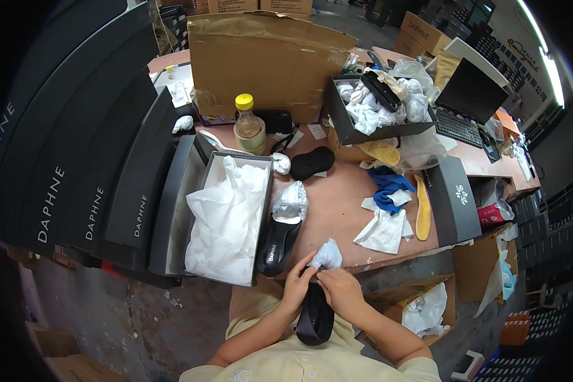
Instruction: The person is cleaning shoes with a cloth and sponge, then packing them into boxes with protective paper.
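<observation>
— Where's the shoe?
— Black shoe [314,317] at my lap, below the table [337,210] edge. Both hands grasp it: left hand [297,284], right hand [341,290] pressing white paper [326,254] in.
— Next?
— Probably firmer pushing toward the toe.

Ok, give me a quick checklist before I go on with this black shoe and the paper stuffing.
1. Left hand on black shoe: ok.
2. Right hand at white paper wad in the shoe's opening: ok.
3. Wad fully pushed in: not ok, it sticks out.
4. Second shoe on table, stuffed: ok.
5. Open box lined with tissue: ok.
6. Shoe's toe filled: cannot tell.
</observation>
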Demonstrator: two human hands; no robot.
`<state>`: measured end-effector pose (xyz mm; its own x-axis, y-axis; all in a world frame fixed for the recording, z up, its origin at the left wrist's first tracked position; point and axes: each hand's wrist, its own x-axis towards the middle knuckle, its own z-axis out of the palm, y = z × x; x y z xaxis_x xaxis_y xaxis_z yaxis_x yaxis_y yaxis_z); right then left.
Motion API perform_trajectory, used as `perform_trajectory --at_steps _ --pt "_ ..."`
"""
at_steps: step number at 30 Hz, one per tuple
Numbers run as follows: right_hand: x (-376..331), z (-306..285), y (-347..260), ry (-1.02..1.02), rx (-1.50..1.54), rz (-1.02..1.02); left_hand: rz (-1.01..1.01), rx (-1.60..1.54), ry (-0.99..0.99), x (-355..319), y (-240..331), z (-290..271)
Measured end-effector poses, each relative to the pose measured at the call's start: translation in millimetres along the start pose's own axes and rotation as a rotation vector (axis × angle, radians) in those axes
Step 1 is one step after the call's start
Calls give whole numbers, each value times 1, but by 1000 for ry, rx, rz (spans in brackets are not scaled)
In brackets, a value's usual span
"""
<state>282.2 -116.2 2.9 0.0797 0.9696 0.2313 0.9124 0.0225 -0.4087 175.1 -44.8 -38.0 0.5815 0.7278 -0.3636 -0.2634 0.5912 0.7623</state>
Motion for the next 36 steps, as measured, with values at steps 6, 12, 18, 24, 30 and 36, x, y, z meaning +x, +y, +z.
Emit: perform_trajectory --at_steps 6,12,18,24,30,36 --pt "8 -13 15 87 -64 -3 45 62 -43 -1 4 4" --pt "22 -4 25 -1 -64 30 79 96 -34 0 -9 12" --pt "33 13 33 92 -153 17 155 89 26 7 -5 21" --pt "44 -18 33 10 54 170 130 25 11 14 3 15" --pt "38 -11 46 -125 -32 110 29 -56 25 6 2 23" --pt "44 -6 42 -131 -154 109 61 -73 64 11 -2 29"
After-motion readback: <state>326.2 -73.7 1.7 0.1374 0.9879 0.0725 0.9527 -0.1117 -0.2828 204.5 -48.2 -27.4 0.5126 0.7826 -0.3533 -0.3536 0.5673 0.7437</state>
